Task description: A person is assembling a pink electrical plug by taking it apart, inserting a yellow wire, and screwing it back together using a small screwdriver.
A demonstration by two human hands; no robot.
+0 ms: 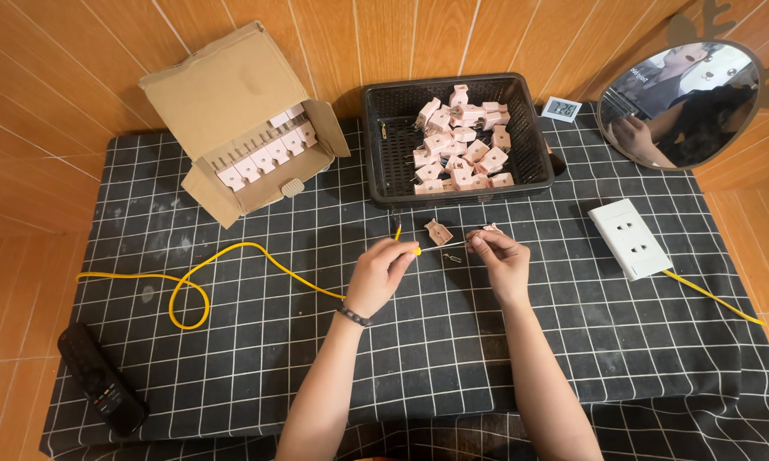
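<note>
Two hands mid-frame: left hand (383,271) pinches yellow-handled screwdriver (408,248), right hand (501,256) grips small pink plastic plug part (490,229). Best keep tip square, part steady above black grid cloth (230,367).

Matt plastic basket (383,137) (black), gridded cloth (572,341) beneath.

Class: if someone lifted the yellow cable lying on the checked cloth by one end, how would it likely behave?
The yellow cable lies in a loose loop and curves, so it is probably floppy and would trail and sag. It looks thin, so likely light. One end runs to the left hand, so pulling could tug it.
</note>
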